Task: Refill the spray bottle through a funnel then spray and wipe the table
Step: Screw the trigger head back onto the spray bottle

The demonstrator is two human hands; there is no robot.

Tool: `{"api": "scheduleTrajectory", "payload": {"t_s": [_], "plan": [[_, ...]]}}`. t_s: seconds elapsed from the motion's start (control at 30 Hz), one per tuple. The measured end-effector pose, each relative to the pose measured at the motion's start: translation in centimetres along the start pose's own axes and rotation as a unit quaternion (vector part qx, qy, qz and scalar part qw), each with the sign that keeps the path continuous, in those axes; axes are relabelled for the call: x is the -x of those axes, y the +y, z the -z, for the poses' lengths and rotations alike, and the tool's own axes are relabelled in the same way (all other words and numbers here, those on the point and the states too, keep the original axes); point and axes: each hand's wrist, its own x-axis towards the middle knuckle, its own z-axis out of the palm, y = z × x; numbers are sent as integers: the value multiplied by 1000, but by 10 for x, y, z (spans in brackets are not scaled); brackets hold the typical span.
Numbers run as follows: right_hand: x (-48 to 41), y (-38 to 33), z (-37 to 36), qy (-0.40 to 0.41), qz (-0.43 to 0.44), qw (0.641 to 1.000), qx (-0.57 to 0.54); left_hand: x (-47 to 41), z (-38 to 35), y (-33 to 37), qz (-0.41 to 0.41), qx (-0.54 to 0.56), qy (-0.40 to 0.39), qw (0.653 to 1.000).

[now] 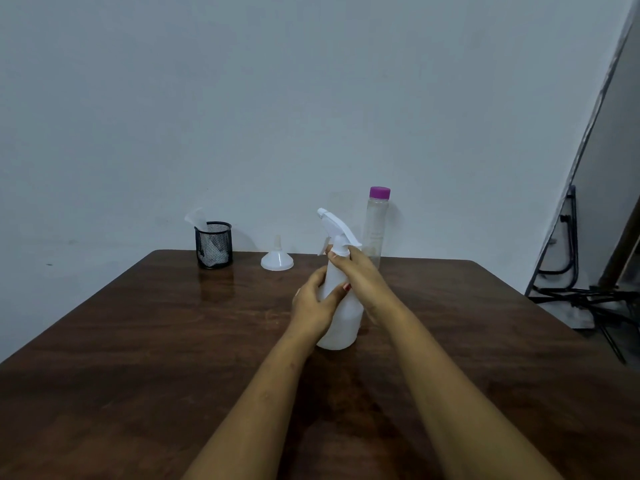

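Held between the left hand (313,306) and the right hand (363,275), a frosted, matt plastic spray bottle (341,320) stands on a dark wood-grain bench (138,341) whose polished top throws back reflections. Beyond the left hand are a translucent plastic funnel (277,261) and a black metal-mesh pen cup (213,245) stuffed with something white, cloth or paper. Beyond the right hand is a clear, smooth plastic bottle (375,230) with a purple plastic cap (379,192).

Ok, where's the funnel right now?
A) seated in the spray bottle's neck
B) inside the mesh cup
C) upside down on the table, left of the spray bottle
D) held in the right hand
C: the funnel rests wide mouth down, spout up, on the table between the mesh cup and the spray bottle, which the left hand and right hand both grip.
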Motion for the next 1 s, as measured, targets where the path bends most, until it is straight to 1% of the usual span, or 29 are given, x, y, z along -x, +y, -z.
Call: {"api": "scheduleTrajectory", "payload": {"t_s": [0.07,0.13,0.23,0.3,0.37,0.47,0.57,0.63,0.7,0.73,0.8,0.87,0.93,1.0], "plan": [[1,0,-1,32,34,999,23,0,-1,0,-4,-8,6,1000],[0,1,-5,94,50,993,54,2,-1,3,-12,-17,11,1000],[-1,-2,-16,192,36,976,92,6,0,4,-15,-34,17,999],[-1,-4,-22,228,30,967,111,7,1,5,-5,-33,15,999],[-3,-4,-24,225,16,968,107,6,2,7,-1,-35,10,999],[-8,-10,-22,135,-35,989,43,4,5,6,18,-38,-11,999],[-10,-22,-14,57,-80,995,-4,-4,9,6,50,-79,-31,995],[-9,-24,-9,24,-89,996,-16,-9,11,6,65,-114,-53,990],[-8,-23,-6,9,-79,997,-16,-9,12,8,91,-125,-85,984],[-7,-22,-6,11,-75,997,-10,-8,11,7,103,-112,-92,984],[-10,-18,-9,36,-68,997,-2,-5,8,5,106,-92,-77,987],[-13,-14,-17,83,-55,995,9,-2,4,5,93,-115,-54,988],[-16,-10,-25,154,-43,984,75,-1,1,5,84,-142,-31,986],[-15,-11,-31,224,-50,960,157,0,-3,4,88,-157,-12,984]]}}
